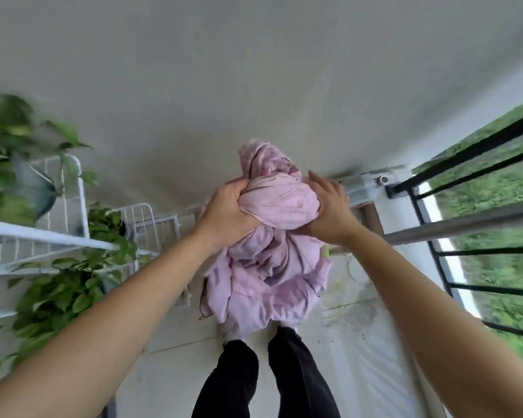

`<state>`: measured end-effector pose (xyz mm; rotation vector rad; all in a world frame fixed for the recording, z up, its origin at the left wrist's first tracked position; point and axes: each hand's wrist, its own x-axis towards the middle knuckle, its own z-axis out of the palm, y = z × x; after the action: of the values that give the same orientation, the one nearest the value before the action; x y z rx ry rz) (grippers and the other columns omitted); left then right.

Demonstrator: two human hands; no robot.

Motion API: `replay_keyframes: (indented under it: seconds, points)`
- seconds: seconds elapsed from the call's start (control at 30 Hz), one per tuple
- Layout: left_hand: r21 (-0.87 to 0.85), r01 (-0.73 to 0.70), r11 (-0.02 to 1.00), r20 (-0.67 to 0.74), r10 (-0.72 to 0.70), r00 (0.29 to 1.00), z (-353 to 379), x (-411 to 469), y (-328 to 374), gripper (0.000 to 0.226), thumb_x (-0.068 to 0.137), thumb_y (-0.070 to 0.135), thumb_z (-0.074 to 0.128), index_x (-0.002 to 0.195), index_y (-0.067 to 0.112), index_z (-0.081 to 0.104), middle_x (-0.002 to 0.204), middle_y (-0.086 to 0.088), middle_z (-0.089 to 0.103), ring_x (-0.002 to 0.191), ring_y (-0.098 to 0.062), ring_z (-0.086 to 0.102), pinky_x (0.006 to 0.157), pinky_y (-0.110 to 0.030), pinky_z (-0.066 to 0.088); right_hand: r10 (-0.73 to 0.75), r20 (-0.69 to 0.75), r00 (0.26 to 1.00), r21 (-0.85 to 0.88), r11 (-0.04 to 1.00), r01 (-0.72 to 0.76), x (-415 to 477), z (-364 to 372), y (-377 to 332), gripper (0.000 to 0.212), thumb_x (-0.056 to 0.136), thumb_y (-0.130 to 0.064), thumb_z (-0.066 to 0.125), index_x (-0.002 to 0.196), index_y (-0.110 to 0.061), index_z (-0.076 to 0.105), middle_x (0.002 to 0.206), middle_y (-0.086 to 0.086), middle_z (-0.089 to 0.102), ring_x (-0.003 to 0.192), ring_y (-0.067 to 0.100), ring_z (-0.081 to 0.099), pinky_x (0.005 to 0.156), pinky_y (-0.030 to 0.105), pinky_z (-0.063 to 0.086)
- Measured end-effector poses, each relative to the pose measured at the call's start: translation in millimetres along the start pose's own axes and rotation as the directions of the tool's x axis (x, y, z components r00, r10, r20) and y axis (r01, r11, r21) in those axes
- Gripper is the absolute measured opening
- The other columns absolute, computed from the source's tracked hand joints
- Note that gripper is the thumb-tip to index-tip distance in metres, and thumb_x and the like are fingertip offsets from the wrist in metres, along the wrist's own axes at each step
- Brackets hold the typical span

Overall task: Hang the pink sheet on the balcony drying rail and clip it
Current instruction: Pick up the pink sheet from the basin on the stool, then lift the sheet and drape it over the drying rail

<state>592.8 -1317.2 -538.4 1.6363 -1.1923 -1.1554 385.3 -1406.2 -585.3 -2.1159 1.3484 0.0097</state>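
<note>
Holding the pink sheet [272, 260] bunched before you, near the drying rail [465, 224], your left grip [227, 212] clenches its folds while your right grip [329, 212] presses straight-fingered against its side; soft, limp, probably damp-heavy, so seek a hem or corner.

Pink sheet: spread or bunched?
Bunched: the sheet is a crumpled wad, gripped by the left hand, pressed by the right hand, not on the rail.
</note>
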Motion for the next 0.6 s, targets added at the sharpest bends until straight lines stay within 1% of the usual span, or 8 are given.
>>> replay_keyframes:
  seconds: [0.07,0.13,0.2,0.27,0.37,0.43,0.5,0.6]
  points:
    - [-0.035,-0.045,0.998,-0.004,0.045,0.999,-23,-4,50,0.031,0.065,0.008,0.078,0.090,0.024,0.070,0.082,0.019,0.072,0.077,0.010,0.063,0.071,-0.013,0.049,0.002,-0.019,1.000,0.044,0.999,-0.001,-8,-41,-31,0.128,0.032,-0.088,0.066,0.144,-0.033,0.038,0.160,-0.005,0.026,0.151,0.024,0.012,0.120,0.055,0.013]
    - [-0.074,-0.120,0.990,-0.014,0.119,0.993,-48,-10,104,0.041,0.059,0.017,0.079,0.099,0.021,0.070,0.095,0.011,0.075,0.087,-0.001,0.067,0.081,-0.022,0.053,-0.063,-0.002,0.998,0.162,0.985,0.062,-22,-87,-66,0.117,0.041,-0.069,0.084,0.143,-0.034,0.040,0.152,-0.013,0.039,0.147,0.009,0.024,0.123,0.045,0.012]
    - [-0.082,-0.222,0.972,0.002,0.223,0.975,-72,-18,158,0.050,0.057,0.022,0.080,0.106,0.021,0.069,0.109,0.004,0.073,0.098,-0.008,0.067,0.092,-0.029,0.053,-0.123,0.027,0.992,0.313,0.944,0.108,-40,-130,-99,0.092,0.055,-0.039,0.095,0.136,-0.028,0.051,0.133,-0.019,0.055,0.122,-0.006,0.050,0.113,0.020,0.033]
    - [0.009,-0.329,0.944,0.040,0.328,0.944,-94,-30,212,0.051,0.060,0.021,0.081,0.109,0.017,0.067,0.114,-0.002,0.072,0.099,-0.007,0.065,0.095,-0.029,0.052,-0.111,-0.052,0.992,0.305,0.944,0.122,-59,-172,-131,0.077,0.064,-0.024,0.093,0.131,-0.021,0.057,0.123,-0.016,0.059,0.109,0.000,0.059,0.091,0.007,0.041]
    - [0.310,-0.426,0.850,0.047,0.434,0.900,-125,-53,283,0.054,0.060,0.034,0.082,0.102,0.007,0.062,0.103,-0.007,0.073,0.084,-0.007,0.060,0.078,-0.026,0.052,-0.100,-0.327,0.940,0.139,0.978,0.153,-86,-239,-174,0.063,0.059,-0.045,0.082,0.112,-0.018,0.060,0.109,0.001,0.067,0.104,0.026,0.065,0.084,0.035,0.050]
    - [0.506,-0.427,0.750,-0.004,0.497,0.868,-144,-68,319,0.056,0.057,0.046,0.076,0.095,0.011,0.056,0.096,-0.006,0.070,0.083,-0.018,0.062,0.072,-0.035,0.049,-0.090,-0.544,0.835,0.001,0.994,0.108,-103,-291,-201,0.045,0.064,-0.045,0.071,0.094,-0.020,0.049,0.086,0.003,0.062,0.089,0.035,0.065,0.066,0.038,0.047]
    - [0.648,-0.408,0.643,-0.121,0.616,0.778,-159,-80,349,0.050,0.065,0.037,0.080,0.099,0.013,0.052,0.103,-0.010,0.064,0.091,-0.030,0.062,0.071,-0.036,0.045,-0.134,-0.756,0.641,-0.075,0.990,0.118,-131,-344,-234,0.032,0.074,-0.029,0.068,0.095,-0.016,0.048,0.082,0.008,0.063,0.081,0.038,0.062,0.058,0.033,0.036]
    - [0.596,-0.418,0.685,-0.284,0.667,0.689,-168,-95,386,0.088,0.057,0.040,0.090,0.129,0.018,0.045,0.119,-0.008,0.049,0.098,-0.021,0.052,0.084,-0.029,0.042,-0.219,-0.922,0.318,-0.154,0.964,0.219,-184,-402,-284,0.031,0.076,-0.026,0.063,0.101,-0.010,0.053,0.082,0.006,0.064,0.073,0.033,0.053,0.058,0.030,0.027]
